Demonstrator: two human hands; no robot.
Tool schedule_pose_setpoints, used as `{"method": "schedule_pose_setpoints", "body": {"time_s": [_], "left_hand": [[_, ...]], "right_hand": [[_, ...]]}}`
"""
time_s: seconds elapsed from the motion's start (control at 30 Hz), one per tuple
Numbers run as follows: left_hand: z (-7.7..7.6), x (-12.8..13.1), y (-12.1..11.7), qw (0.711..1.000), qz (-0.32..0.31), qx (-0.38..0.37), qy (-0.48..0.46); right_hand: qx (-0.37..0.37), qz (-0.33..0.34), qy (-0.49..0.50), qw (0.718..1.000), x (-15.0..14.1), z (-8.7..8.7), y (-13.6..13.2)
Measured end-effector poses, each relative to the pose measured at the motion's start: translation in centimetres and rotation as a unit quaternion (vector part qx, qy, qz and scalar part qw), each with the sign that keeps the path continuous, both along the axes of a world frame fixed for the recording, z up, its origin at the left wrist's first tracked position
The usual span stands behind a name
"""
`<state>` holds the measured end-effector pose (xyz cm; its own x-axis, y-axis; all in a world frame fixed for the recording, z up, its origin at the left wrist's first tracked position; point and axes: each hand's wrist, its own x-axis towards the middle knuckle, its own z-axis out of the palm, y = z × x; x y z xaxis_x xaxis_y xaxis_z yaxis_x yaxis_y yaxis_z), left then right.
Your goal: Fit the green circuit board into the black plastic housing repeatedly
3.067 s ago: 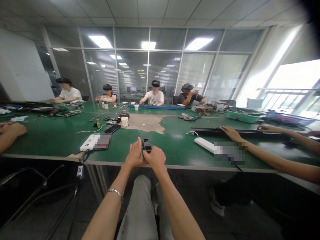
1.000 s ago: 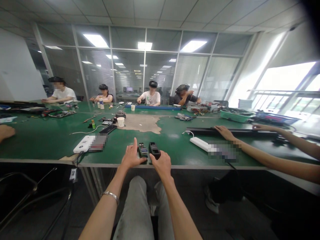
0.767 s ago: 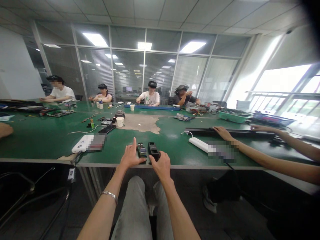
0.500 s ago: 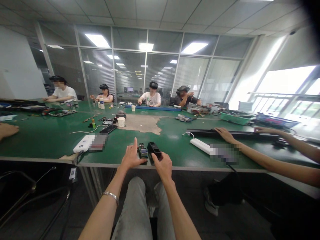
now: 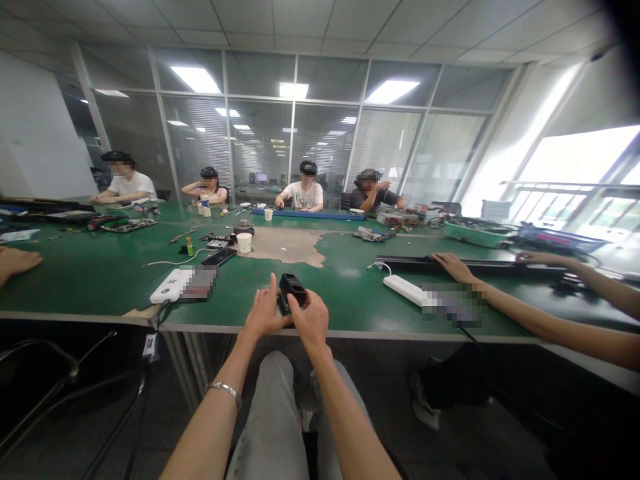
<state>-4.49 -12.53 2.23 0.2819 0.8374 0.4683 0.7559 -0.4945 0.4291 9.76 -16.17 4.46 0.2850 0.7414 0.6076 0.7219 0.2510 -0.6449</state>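
Note:
Near the front edge of the green table, my right hand (image 5: 311, 321) grips a black open-framed plastic casing (image 5: 293, 287), thumb on the near side. The casing sits over a small circuit board assembly (image 5: 283, 309) and covers most of it. My left hand (image 5: 262, 313) steadies that board from the left, its thumb along the near end and its index finger pointing up. Only a sliver of the board shows between the hands; whether the casing is seated on it, I cannot tell.
To the left lie a white power bank (image 5: 171, 285) and a dark phone (image 5: 220, 257), with a paper cup (image 5: 244, 243) beyond. On the right, a co-worker's hand (image 5: 453, 267) rests on a long black bar (image 5: 407, 264), behind a white power strip (image 5: 403, 291). Several people sit across the table.
My right hand has moved left with the black casing, from beside the circuit board to over it. My left hand has stayed at the board.

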Motion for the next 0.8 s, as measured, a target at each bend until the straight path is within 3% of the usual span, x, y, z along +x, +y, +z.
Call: {"method": "schedule_pose_setpoints", "body": {"time_s": [0.17, 0.3, 0.47, 0.8], "left_hand": [[0.0, 0.3, -0.5, 0.999, 0.034, -0.012, 0.016], [0.0, 0.6, -0.6, 0.998, 0.058, -0.004, 0.033], [0.3, 0.6, -0.7, 0.998, 0.052, 0.0, 0.031], [0.4, 0.6, -1.0, 0.999, 0.038, 0.014, 0.012]], "right_hand": [[-0.026, -0.014, -0.031, 0.999, -0.7, 0.6, -0.1], [-0.047, -0.015, -0.048, 0.998, -0.8, -0.5, -0.7], [-0.036, -0.029, -0.062, 0.997, -1.0, -1.9, -1.0], [-0.012, -0.009, -0.036, 0.999, -1.6, -2.4, -0.5]]}}
